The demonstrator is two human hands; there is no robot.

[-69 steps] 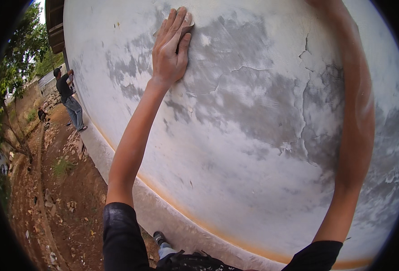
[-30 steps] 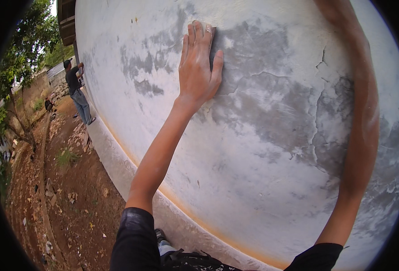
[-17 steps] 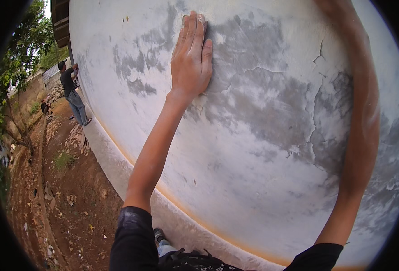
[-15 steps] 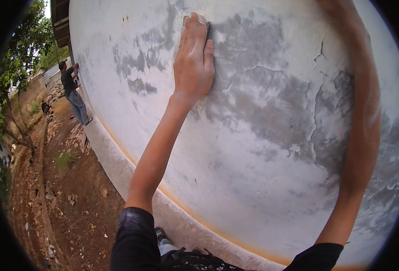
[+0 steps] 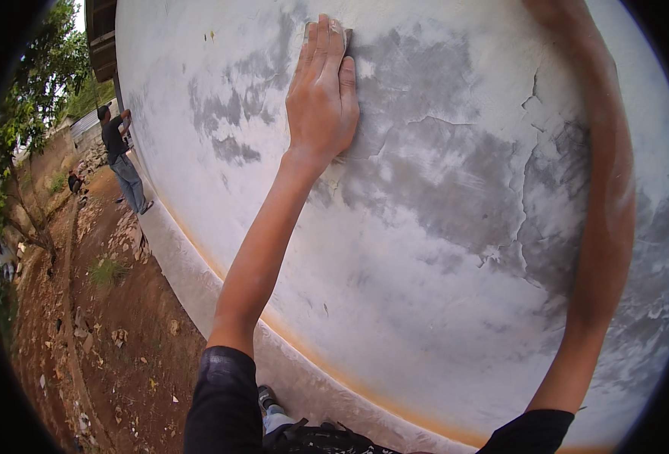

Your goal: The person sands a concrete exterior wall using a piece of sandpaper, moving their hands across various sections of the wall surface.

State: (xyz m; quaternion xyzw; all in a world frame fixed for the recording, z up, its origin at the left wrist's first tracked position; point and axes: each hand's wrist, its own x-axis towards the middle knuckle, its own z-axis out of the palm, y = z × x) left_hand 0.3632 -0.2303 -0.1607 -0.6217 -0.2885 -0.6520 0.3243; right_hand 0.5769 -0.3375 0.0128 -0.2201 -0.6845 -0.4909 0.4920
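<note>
My left hand (image 5: 321, 106) lies against the wall (image 5: 395, 303), its fingers straight, close together and pointing up. Under the fingertips it presses a small thin sheet (image 5: 349, 39), which looks like sandpaper; only its dark edge and a pale bit show, the rest being covered by the fingers. White dust coats the fingers. On the right, my right forearm (image 5: 610, 189) reaches up along the wall, dusty too, and the hand itself lies beyond the upper edge. The wall is whitish with grey worn patches, and cracks run through its coating.
At the far left another person (image 5: 119, 155) stands facing the same wall with arms raised. An orange-stained concrete ledge (image 5: 296, 386) runs along the wall's foot. Beyond it lies brown earth (image 5: 138, 325) with stones and litter, and a tree (image 5: 35, 113).
My left hand has slid slightly up and left on the wall, still flat over the sheet. My right forearm has shifted a little to the left.
</note>
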